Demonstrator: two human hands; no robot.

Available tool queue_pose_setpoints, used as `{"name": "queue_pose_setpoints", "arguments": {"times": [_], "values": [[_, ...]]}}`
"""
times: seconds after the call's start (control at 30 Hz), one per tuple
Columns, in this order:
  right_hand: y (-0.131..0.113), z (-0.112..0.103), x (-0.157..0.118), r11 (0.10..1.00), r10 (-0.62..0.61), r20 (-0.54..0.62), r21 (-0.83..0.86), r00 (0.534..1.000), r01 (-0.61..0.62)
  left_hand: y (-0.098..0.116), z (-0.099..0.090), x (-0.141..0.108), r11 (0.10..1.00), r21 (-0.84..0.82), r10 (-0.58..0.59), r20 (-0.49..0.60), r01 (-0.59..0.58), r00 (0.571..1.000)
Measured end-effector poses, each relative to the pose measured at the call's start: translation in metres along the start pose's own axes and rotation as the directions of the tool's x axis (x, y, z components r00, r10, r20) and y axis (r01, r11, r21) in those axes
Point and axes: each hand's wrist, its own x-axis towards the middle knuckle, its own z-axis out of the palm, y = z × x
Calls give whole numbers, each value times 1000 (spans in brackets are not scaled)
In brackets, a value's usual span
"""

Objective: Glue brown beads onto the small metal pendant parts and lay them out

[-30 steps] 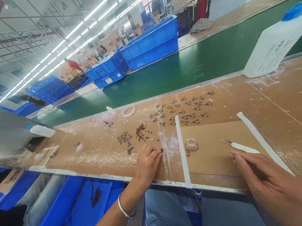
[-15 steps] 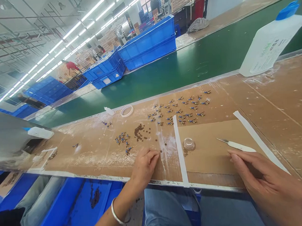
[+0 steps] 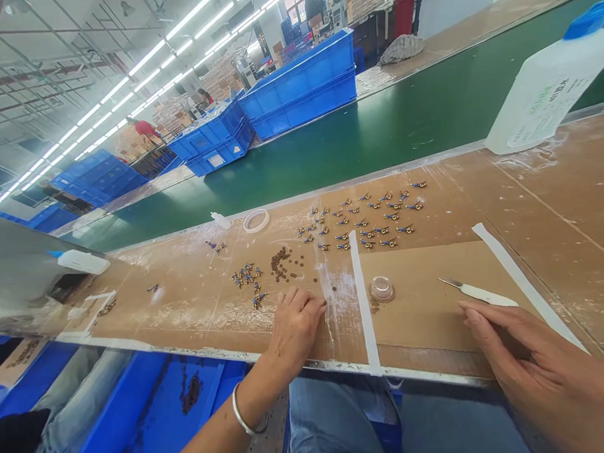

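My left hand [image 3: 297,325] rests on the cardboard-topped bench, thumb and fingertips closed on a small brown disc [image 3: 326,303] that they mostly cover. Another brown disc [image 3: 334,288] lies just beyond the fingertips. Farther back is a loose heap of brown discs [image 3: 279,264], with a cluster of small blue-and-gold figures [image 3: 247,274] to its left. My right hand [image 3: 542,356] hovers at the right, fingers stretched and loosely curved, with nothing visible in it. Just beyond its fingertips lies a white-handled knife [image 3: 488,294]. A small clear cup [image 3: 381,288] sits on the cardboard sheet [image 3: 426,321].
Spaced-out blue-and-gold figures [image 3: 362,222] lie toward the back. A tape roll [image 3: 256,220] and small white bottle [image 3: 220,220] sit near the green conveyor [image 3: 298,146]. A large jug [image 3: 546,92] stands at right. Blue crates [image 3: 300,86] line the conveyor's far side.
My left hand has moved slightly right and forward, and its fingertips now cover the disc that lay just beside them. My right hand holds nearly the same pose. The view has shifted slightly.
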Motion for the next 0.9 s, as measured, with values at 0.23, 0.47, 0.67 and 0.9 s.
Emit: {"name": "queue_pose_setpoints", "arguments": {"times": [0.23,0.47,0.67,0.9], "values": [[-1,0,1,1000,-27,-38,-10,999,27,5,4,6,1000,24,-14,86,12,996],[-1,-1,1,1000,-8,-17,-28,1000,7,-20,-3,10,903,-265,-267,272,338,925],[-3,-1,-1,999,54,19,-6,998,-53,-23,-9,16,899,-319,-213,283,301,935],[0,0,-1,999,47,12,-15,999,-47,-22,-10,16,867,-398,-199,277,301,940]]}}
